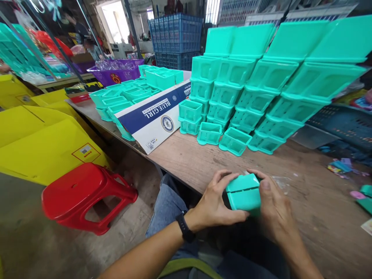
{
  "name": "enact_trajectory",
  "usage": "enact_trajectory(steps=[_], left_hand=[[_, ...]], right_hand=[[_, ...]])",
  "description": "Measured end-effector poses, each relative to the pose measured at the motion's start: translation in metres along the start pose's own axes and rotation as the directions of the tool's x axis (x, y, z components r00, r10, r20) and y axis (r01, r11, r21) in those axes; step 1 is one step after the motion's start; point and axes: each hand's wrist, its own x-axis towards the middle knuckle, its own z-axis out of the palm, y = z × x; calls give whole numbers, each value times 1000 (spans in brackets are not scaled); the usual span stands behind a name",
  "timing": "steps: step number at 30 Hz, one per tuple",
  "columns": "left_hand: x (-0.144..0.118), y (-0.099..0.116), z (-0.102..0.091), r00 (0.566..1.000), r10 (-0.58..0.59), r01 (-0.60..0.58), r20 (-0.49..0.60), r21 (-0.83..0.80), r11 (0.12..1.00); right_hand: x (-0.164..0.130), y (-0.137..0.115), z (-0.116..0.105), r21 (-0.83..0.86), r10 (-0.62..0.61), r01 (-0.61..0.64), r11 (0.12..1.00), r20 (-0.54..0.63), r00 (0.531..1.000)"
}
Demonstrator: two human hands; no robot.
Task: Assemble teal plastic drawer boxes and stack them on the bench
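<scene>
Both of my hands grip a green plastic box (pixel 243 192) above the front edge of the wooden table. A dark slit runs across its upper face. My left hand (pixel 216 199) wraps its left side, thumb along the near face. On the opposite side, my right hand (pixel 274 201) presses with its thumb, the fingers partly hidden behind. Just beyond my hands, open green plastic parts (pixel 235 141) rest on the table. Behind them rise tall stacks of similar green parts (pixel 258 75).
A printed cardboard box (pixel 157 120) full of green parts stands left on the table (pixel 186 155). A red stool (pixel 84 193) and yellow bags (pixel 49 143) are on the floor. Blue crates (pixel 176 35) and a purple basket (pixel 116 71) are behind. A person (pixel 83 35) is far left.
</scene>
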Motion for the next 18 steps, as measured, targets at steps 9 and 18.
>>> enact_trajectory(steps=[9,18], left_hand=[[3,5,2,997,-4,8,-77,45,999],[5,4,-17,997,-64,66,-41,39,997]], right_hand=[[13,-10,-7,13,-248,247,969,5,969],[13,-5,19,26,-206,212,977,-156,966]])
